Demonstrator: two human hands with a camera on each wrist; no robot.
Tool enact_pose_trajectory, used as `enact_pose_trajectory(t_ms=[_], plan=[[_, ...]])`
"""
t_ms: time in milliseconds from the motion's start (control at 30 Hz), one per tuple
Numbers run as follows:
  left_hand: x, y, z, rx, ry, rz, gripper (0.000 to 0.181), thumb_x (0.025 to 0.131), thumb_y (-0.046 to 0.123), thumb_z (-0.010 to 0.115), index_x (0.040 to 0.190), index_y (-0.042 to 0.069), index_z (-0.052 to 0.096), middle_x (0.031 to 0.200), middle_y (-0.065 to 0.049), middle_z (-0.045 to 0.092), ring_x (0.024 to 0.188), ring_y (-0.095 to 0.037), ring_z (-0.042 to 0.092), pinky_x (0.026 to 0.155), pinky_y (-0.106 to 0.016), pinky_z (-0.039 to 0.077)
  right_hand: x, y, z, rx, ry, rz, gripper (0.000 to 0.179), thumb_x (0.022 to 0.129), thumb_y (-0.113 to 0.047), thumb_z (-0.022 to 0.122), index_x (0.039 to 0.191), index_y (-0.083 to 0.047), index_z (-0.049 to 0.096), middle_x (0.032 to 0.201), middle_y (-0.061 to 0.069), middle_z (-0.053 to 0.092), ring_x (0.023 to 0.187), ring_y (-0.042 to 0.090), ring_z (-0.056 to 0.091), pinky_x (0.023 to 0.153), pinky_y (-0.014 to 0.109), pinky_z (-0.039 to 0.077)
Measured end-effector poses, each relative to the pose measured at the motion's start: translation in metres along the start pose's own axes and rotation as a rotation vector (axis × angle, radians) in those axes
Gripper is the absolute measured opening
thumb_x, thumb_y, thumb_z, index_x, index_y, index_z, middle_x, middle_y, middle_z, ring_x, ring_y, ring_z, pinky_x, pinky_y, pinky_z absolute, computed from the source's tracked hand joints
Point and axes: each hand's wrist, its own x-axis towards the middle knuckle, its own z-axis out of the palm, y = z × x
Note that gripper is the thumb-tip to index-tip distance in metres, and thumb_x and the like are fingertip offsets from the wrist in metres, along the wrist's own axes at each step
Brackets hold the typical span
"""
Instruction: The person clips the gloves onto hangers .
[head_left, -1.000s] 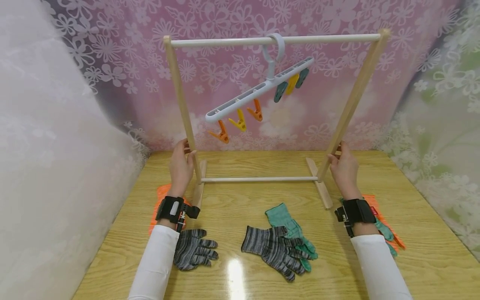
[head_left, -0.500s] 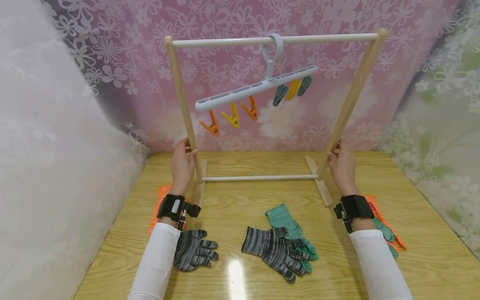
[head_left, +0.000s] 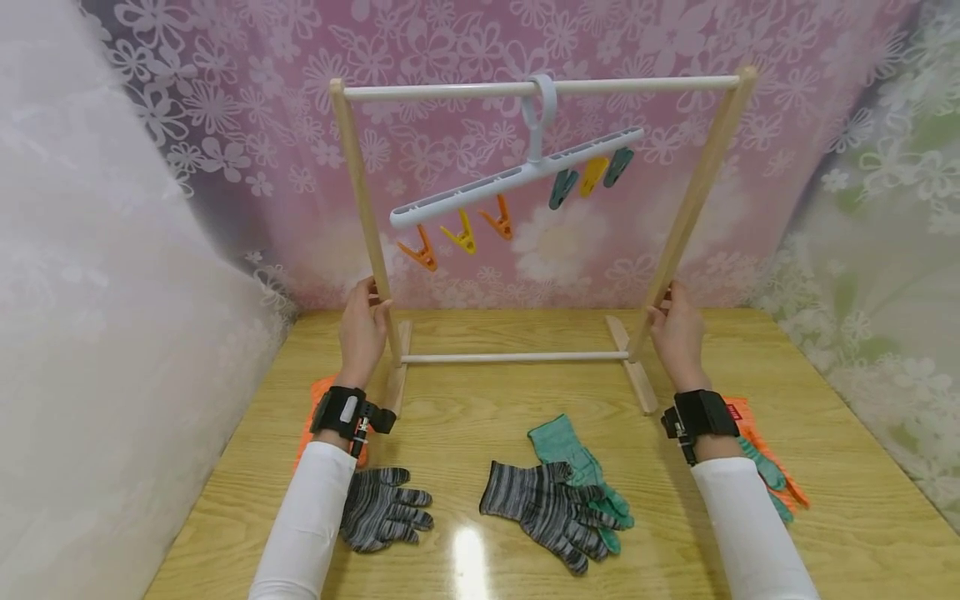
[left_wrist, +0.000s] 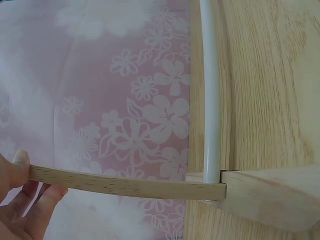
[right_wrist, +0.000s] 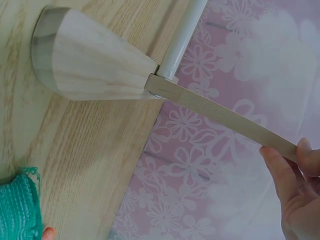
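A small drying rack with wooden posts and white bars stands on the table, and each hand grips one of its posts low down. My left hand (head_left: 363, 333) holds the left post (head_left: 360, 183), thumb on one side and fingers on the other. My right hand (head_left: 678, 340) pinches the right post (head_left: 693, 196) the same way, also seen in the right wrist view, where the post (right_wrist: 230, 117) meets its foot (right_wrist: 100, 60). From the top bar (head_left: 450, 90) hangs a pale grey hanger (head_left: 461, 197), tilted, with several orange, yellow and dark green clips (head_left: 591, 177).
A striped grey glove (head_left: 540, 508) overlaps a green glove (head_left: 562, 439) on the table (head_left: 465, 417). Another striped glove (head_left: 386, 508) lies by the left forearm. Orange cloth (head_left: 322, 400) shows beside the left wrist. Orange and green gloves (head_left: 765, 462) lie past the right wrist, partly hidden.
The rack's right side has shifted slightly left, with my right hand still on its post. The hanger has swung, its right end moving outward. My left hand has stayed nearly in place.
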Motion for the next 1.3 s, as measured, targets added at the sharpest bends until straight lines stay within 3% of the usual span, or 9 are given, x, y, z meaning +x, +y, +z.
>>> enact_pose_trajectory(t_ms=[933,1100,1300], plan=[[0.007,-0.002,0.002,0.039,-0.015,-0.014,0.039,0.104,0.013,0.060,0.139,0.001,0.050,0.123,-0.021,0.061,0.113,-0.037,0.064,0.086,-0.055,0.054,0.009,0.001,0.004,0.001,-0.022,0.010,0.045,0.101,0.000,0.058,0.143,0.006,0.042,0.124,0.033,0.059,0.109,0.050,0.062,0.088,0.066,0.049],[0.012,-0.002,-0.004,0.025,-0.060,0.006,0.038,0.104,0.014,0.060,0.136,-0.002,0.050,0.120,-0.025,0.065,0.111,-0.041,0.066,0.090,-0.056,0.053,0.012,0.000,0.002,0.050,-0.014,0.000,0.043,0.101,0.002,0.058,0.142,0.005,0.044,0.122,0.033,0.060,0.109,0.050,0.063,0.086,0.065,0.051],[0.013,-0.010,-0.009,0.011,-0.146,0.022,0.037,0.103,0.016,0.060,0.134,-0.004,0.052,0.118,-0.026,0.067,0.107,-0.040,0.068,0.084,-0.052,0.058,0.012,0.004,-0.001,0.095,-0.053,-0.008,0.046,0.100,0.003,0.059,0.143,0.004,0.044,0.123,0.035,0.059,0.108,0.052,0.063,0.083,0.064,0.053]])
